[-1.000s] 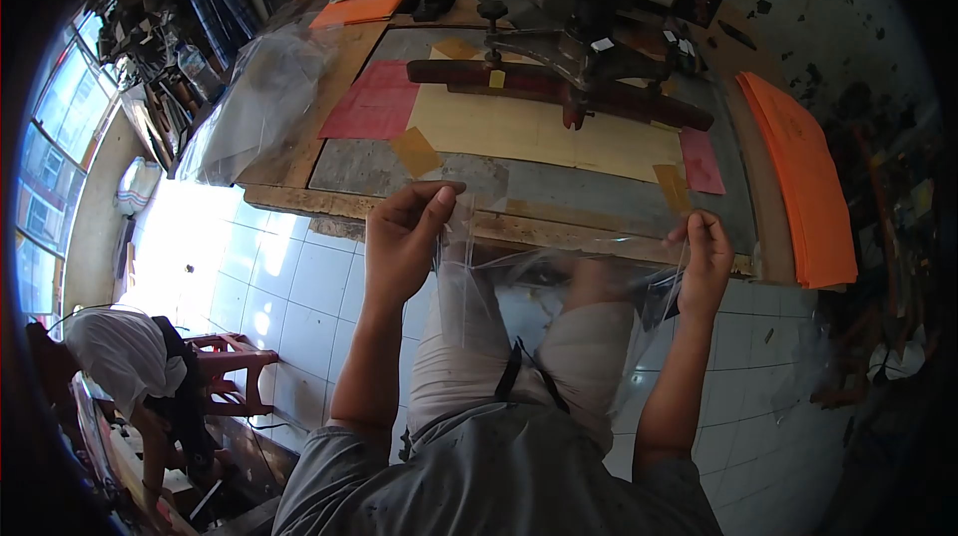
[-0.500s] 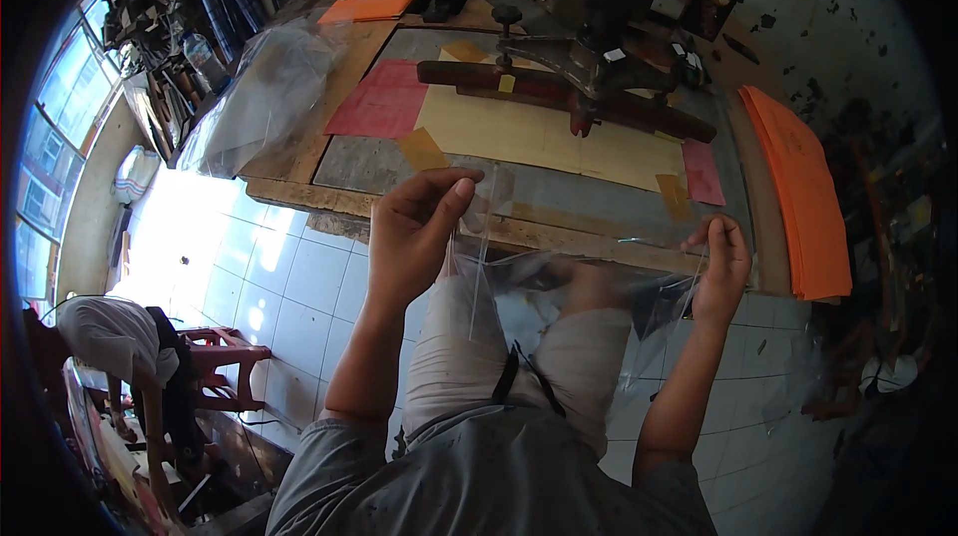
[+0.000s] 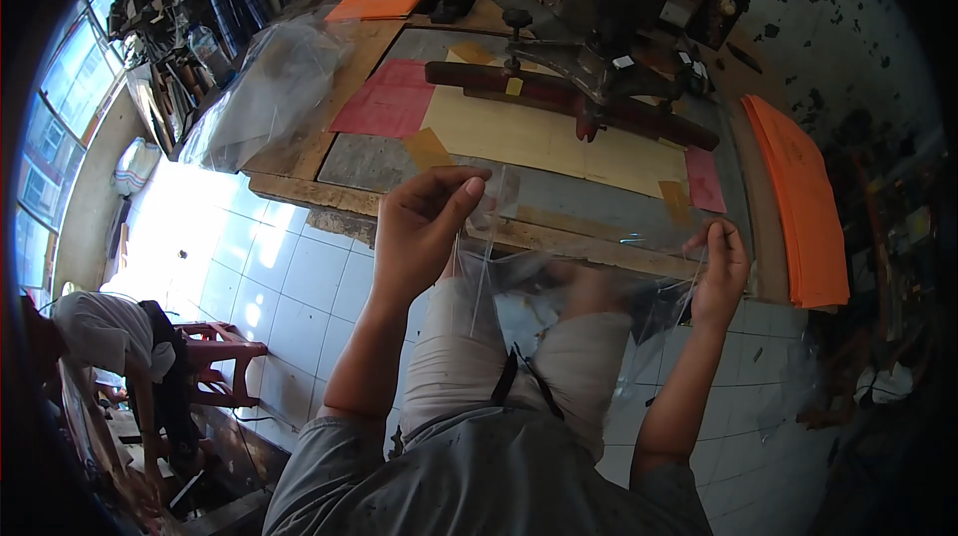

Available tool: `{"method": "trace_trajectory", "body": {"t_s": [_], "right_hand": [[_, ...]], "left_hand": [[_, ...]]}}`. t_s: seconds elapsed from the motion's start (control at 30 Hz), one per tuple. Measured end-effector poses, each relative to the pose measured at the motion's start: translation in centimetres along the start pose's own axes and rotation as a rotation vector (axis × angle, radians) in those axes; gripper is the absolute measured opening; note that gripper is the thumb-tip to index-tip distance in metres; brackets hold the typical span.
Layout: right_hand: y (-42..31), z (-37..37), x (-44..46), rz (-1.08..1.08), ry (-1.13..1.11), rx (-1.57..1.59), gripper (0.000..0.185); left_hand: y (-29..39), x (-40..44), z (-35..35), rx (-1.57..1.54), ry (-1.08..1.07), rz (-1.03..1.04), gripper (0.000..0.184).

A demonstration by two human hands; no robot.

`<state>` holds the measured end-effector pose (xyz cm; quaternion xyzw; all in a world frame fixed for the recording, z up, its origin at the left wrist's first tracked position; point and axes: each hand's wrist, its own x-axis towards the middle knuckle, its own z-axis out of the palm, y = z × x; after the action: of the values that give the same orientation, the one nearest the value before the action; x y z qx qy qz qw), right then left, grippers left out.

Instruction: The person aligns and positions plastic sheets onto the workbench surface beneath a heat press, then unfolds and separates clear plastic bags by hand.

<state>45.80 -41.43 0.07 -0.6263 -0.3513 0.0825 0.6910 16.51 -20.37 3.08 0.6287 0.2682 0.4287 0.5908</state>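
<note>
Sheeting of clear, rumpled plastic (image 3: 264, 87) lies over the left corner of the wooden-edged table (image 3: 291, 190); to its right, my left hand (image 3: 421, 232) pinches a thin transparent film (image 3: 659, 316) between thumb and forefinger. The film hangs between my hands, beside the table's near edge and above my lap, its other side grasped by my right hand's fingers (image 3: 720, 262), near the folded bright orange sheets (image 3: 798, 202).
</note>
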Motion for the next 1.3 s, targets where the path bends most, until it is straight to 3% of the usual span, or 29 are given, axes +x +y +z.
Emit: {"method": "trace_trajectory", "body": {"t_s": [1.07, 1.3], "right_hand": [[1.0, 0.4, 0.0, 0.009, -0.055, -0.037, 0.028], [1.2, 0.8, 0.1, 0.021, -0.026, -0.022, 0.028]], "left_hand": [[-1.1, 0.3, -1.0, 0.033, 0.027, 0.001, 0.025], [-1.6, 0.7, -0.8, 0.167, 0.087, 0.035, 0.022]]}}
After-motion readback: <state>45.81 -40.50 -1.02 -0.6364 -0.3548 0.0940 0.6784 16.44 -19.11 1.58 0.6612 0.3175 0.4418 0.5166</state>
